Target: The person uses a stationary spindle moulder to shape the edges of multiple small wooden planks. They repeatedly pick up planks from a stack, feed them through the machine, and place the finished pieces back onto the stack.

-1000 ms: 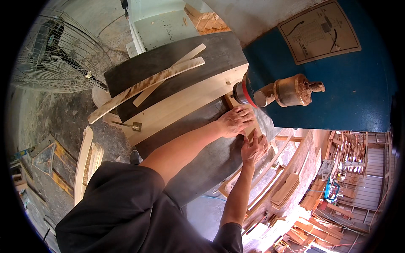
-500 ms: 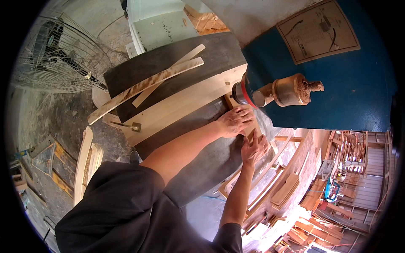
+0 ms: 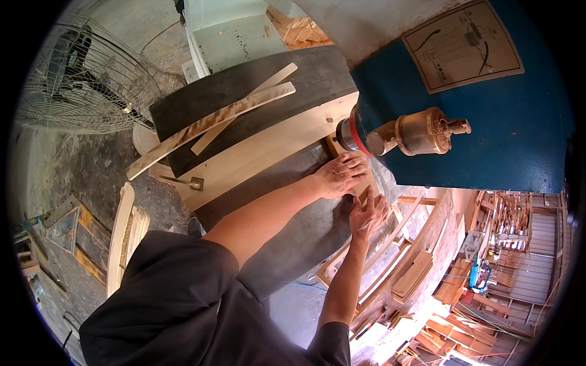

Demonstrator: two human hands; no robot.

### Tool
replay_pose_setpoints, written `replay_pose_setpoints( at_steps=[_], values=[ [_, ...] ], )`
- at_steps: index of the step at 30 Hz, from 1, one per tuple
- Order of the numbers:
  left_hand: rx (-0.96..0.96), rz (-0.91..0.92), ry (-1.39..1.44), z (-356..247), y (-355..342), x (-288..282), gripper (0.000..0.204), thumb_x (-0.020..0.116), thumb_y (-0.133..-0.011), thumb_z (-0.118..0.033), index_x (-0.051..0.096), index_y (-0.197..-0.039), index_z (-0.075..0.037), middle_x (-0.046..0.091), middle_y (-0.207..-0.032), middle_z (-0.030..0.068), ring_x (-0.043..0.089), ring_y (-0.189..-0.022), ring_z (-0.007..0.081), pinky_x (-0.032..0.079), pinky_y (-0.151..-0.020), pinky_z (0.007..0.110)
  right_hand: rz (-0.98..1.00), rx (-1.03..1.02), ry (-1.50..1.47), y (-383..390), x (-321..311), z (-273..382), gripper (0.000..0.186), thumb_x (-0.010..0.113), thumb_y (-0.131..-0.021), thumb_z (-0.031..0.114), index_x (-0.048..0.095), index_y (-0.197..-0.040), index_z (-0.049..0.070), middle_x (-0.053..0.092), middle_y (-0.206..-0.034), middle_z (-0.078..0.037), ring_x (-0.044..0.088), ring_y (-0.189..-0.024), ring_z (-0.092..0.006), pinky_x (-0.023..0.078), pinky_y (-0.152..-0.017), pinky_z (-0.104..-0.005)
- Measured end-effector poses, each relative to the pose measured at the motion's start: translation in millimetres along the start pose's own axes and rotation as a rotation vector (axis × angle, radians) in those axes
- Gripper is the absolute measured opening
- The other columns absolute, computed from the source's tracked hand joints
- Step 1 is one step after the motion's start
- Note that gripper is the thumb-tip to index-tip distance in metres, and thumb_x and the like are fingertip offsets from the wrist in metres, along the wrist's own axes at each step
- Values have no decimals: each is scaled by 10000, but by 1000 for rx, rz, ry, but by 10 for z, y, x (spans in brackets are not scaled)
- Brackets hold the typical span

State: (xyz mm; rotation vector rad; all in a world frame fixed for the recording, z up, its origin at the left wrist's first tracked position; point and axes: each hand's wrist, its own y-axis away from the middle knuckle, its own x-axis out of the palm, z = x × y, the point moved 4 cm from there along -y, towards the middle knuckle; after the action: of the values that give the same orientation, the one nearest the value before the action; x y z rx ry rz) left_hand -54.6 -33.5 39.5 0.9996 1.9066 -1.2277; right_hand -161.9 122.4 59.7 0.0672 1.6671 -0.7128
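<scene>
A short wooden piece (image 3: 364,188) lies on the grey machine table (image 3: 268,244), beneath and beside a round black cutter head with a red ring (image 3: 352,136). My left hand (image 3: 340,175) presses on this piece close to the cutter head, its fingers together over the wood. At the near end of the same piece, my right hand (image 3: 368,217) holds it with bent fingers. The cutter head partly covers the far end of the wood, and my fingers hide much of the rest. A long pale board (image 3: 262,143) spans the table beyond my left forearm.
Two thin wooden strips (image 3: 244,104) lie crossed on the dark table. A blue machine body (image 3: 470,134) with a dusty metal fitting (image 3: 424,131) overhangs at right. A caged fan (image 3: 91,79) stands at far left. Stacked wood (image 3: 415,274) lies at lower right.
</scene>
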Motion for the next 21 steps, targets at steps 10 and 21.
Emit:
replay_pose_setpoints(
  at_steps=[10,21],
  values=[
    [1,-18,3,2,-7,7,666,719,-976,-529,604,-1511,-148,488,-1643,58,351,-1594,268,227,-1331,474,18,25,17,2,31,-28,603,831,-867,398,736,-1425,188,602,-1419,-254,547,-1311,-442,392,-1162,-566],
    [10,-28,-11,7,-13,25,669,708,-978,-543,612,-1508,-146,504,-1629,56,364,-1585,268,239,-1321,472,12,23,9,4,46,-48,596,830,-873,409,738,-1420,188,601,-1421,-260,547,-1314,-445,393,-1160,-562]
  ],
)
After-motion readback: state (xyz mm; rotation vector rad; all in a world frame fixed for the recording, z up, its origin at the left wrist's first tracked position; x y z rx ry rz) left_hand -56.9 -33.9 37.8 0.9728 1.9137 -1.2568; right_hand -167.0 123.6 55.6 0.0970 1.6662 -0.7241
